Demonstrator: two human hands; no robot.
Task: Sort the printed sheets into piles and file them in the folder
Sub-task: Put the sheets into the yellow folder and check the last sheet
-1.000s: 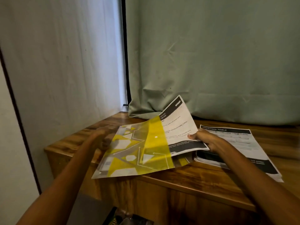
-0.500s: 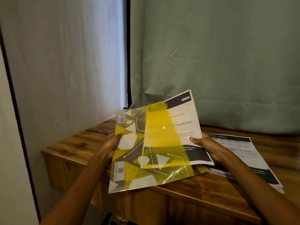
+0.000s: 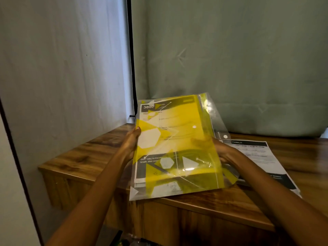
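Left hand (image 3: 131, 141) and right hand (image 3: 222, 150) grip opposite side edges of the folder (image 3: 177, 148), held tilted above the surface's (image 3: 88, 157) front edge, printed sheets inside. Remaining sheets (image 3: 262, 157) lie right.

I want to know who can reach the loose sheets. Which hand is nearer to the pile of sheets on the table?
Right. The right hand grips the folder at its right edge, just beside the pile of sheets. The left hand holds the folder's far left edge.
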